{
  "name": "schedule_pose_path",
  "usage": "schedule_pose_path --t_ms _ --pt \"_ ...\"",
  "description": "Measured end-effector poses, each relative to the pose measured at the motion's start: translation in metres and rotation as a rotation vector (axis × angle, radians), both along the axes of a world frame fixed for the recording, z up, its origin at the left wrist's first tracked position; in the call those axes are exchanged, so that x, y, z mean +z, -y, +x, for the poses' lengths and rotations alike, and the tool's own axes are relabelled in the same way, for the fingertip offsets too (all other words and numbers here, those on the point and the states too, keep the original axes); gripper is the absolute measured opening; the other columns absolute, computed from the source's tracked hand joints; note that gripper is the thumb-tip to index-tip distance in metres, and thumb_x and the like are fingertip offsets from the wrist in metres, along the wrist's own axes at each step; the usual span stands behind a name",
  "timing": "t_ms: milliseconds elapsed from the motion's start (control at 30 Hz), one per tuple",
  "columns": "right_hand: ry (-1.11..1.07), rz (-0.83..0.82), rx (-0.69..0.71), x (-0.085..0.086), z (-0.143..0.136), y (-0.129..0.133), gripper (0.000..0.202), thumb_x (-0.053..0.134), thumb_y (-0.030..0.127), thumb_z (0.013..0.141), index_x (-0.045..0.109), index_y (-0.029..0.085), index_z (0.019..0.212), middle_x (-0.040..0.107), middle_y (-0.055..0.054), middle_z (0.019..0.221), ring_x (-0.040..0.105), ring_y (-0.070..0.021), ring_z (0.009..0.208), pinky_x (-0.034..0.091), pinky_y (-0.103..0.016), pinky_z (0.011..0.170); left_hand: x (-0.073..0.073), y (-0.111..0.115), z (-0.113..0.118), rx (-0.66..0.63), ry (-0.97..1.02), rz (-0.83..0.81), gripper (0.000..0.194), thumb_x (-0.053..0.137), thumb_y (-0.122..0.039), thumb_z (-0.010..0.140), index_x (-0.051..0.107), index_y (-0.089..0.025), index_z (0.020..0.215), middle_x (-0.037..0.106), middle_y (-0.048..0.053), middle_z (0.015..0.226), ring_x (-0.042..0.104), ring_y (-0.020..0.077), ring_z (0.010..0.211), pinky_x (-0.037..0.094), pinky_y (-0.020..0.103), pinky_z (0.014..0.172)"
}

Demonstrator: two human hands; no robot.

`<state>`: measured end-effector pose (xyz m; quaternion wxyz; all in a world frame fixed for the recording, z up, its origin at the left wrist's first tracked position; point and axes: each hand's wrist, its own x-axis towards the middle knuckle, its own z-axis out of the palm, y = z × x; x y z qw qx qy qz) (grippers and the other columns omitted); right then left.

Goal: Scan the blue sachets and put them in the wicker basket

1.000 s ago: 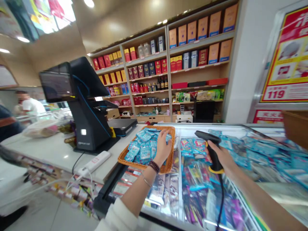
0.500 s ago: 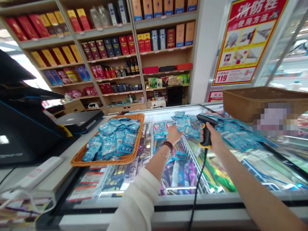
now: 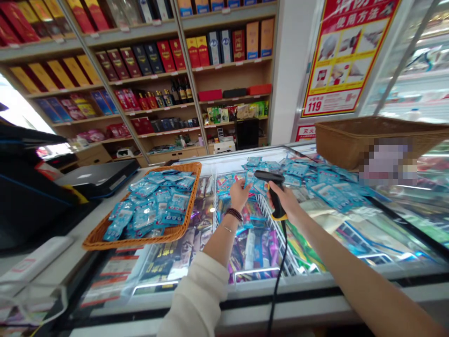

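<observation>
My right hand (image 3: 285, 201) is wrapped round the grip of a black and yellow barcode scanner (image 3: 275, 191), its head pointing left and its cable hanging down over the freezer front. My left hand (image 3: 239, 193), with a beaded bracelet at the wrist, has its fingers bent on a small blue packet (image 3: 250, 179) just left of the scanner's head; the fingertips are partly hidden. Loose blue packets (image 3: 328, 187) spread over the glass top to the right. More blue packets (image 3: 147, 201) fill an orange wicker basket (image 3: 195, 196) on the left.
Under the glass of the chest freezer (image 3: 315, 271) lie wrapped goods in white wire baskets. A brown basket (image 3: 351, 140) stands at the back right. On the left are a flat scale (image 3: 98, 175) and a white power strip (image 3: 42, 267). Shelves of boxes (image 3: 154, 61) line the wall behind.
The scanner in my right hand has moved left, closer to my left hand. My left hand has drawn slightly left, its fingers now bent upward. The view has shifted a little.
</observation>
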<state>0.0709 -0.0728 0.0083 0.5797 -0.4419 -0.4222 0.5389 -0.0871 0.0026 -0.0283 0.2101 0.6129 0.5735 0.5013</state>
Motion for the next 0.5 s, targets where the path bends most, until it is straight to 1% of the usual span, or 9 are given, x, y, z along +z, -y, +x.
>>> schedule_pose_path --t_ms 67,167,267,367,500 --pt "0.012 0.008 0.014 0.0 -0.002 0.002 0.038 0.078 0.053 0.078 0.063 0.018 0.08 0.058 0.003 0.055 0.051 -0.0095 0.036 0.04 -0.021 0.032 -0.005 0.004 -0.003 0.039 0.127 0.036 0.009 0.071 -0.027 0.082 0.068 -0.019 0.082 0.074 0.007 0.084 0.069 0.0221 0.085 0.052 0.035 0.082" --pt "0.03 0.025 0.023 -0.001 -0.002 0.004 0.038 0.078 0.053 0.078 0.064 0.018 0.082 0.058 0.003 0.056 0.051 -0.0093 0.037 0.04 -0.021 0.032 -0.007 0.008 -0.006 0.075 0.215 0.044 0.013 0.073 -0.023 0.08 0.07 -0.017 0.092 0.076 0.01 0.093 0.071 0.0236 0.089 0.054 0.037 0.086" --pt "0.047 0.039 0.031 -0.003 -0.002 0.005 0.041 0.078 0.055 0.076 0.063 0.018 0.083 0.059 0.003 0.056 0.051 -0.0091 0.037 0.041 -0.021 0.033 -0.005 0.011 -0.006 0.064 0.237 0.051 0.016 0.075 -0.019 0.08 0.07 -0.016 0.094 0.076 0.011 0.094 0.072 0.0233 0.088 0.056 0.037 0.084" --pt "0.066 0.047 0.04 -0.004 -0.002 0.006 0.043 0.078 0.058 0.075 0.062 0.019 0.079 0.059 0.003 0.057 0.052 -0.0091 0.037 0.041 -0.021 0.033 -0.002 0.014 -0.006 0.062 0.234 0.046 0.014 0.075 -0.018 0.08 0.069 -0.016 0.093 0.076 0.011 0.092 0.072 0.023 0.087 0.056 0.038 0.085" --pt "0.086 0.046 0.047 -0.001 -0.005 0.008 0.045 0.079 0.06 0.072 0.061 0.019 0.075 0.06 0.002 0.055 0.051 -0.009 0.037 0.041 -0.021 0.033 0.001 0.017 -0.005 0.077 0.219 0.027 0.015 0.075 -0.018 0.08 0.068 -0.015 0.093 0.075 0.011 0.092 0.072 0.022 0.087 0.055 0.036 0.084"
